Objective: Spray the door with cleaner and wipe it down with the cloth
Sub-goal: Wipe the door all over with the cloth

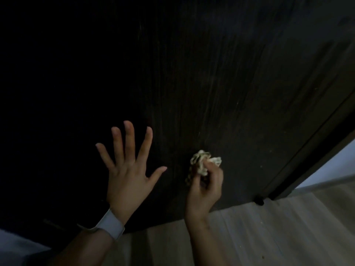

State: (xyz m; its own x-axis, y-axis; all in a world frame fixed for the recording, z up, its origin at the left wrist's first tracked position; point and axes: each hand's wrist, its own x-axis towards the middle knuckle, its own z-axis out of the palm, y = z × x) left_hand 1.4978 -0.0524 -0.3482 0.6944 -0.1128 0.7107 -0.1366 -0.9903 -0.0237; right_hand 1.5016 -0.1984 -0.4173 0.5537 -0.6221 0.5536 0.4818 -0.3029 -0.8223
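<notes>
A dark brown wooden door (pixel 221 83) fills most of the view, its lower part in front of me. My left hand (pixel 128 169) lies flat against the door with fingers spread; a pale band circles its wrist. My right hand (pixel 205 187) is closed around a crumpled, light patterned cloth (pixel 203 162) that it presses against the lower door, to the right of my left hand. No spray bottle is in view.
Light wood-look floor (pixel 269 233) runs below the door's bottom edge. A small dark door stop (pixel 259 201) sits at the door's lower right corner, beside the frame (pixel 307 154). A pale wall (pixel 334 166) shows at the far right.
</notes>
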